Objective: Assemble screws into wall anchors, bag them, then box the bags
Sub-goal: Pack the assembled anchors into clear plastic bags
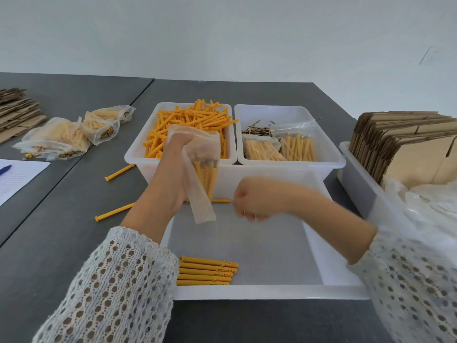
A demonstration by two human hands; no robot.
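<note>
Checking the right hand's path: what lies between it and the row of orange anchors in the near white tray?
Head view: only bare tray floor separates the right hand from the orange plastic anchors.

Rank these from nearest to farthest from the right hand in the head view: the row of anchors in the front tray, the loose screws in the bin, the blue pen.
From the right hand:
1. Row of anchors, below it, in the front tray's near-left corner.
2. Loose screws, beyond it in the right-hand bin.
3. Blue pen, far left on the paper.
</note>
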